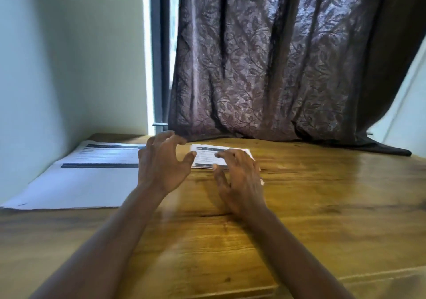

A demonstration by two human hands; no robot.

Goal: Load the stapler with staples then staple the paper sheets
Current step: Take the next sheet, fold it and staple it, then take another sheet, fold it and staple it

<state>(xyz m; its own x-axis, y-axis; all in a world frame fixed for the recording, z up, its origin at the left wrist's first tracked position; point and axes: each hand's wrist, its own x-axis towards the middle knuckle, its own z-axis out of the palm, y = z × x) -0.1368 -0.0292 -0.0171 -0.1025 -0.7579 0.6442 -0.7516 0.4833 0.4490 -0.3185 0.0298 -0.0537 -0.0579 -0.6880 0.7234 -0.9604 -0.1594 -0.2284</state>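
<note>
Here, open hands (161,162) beside paper sheets (207,158)

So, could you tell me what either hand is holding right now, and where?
Nothing is held: left hand hovers open, right hand rests fingertips on the small paper.

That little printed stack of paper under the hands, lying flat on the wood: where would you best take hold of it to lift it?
By its near edge, I'd judge. The small paper stack lies flat on the table, so nothing can get under its middle. That edge faces the person, the right hand already reaches over it, and the left hand hovers open beside it. Thumb under, fingers on top.
</note>
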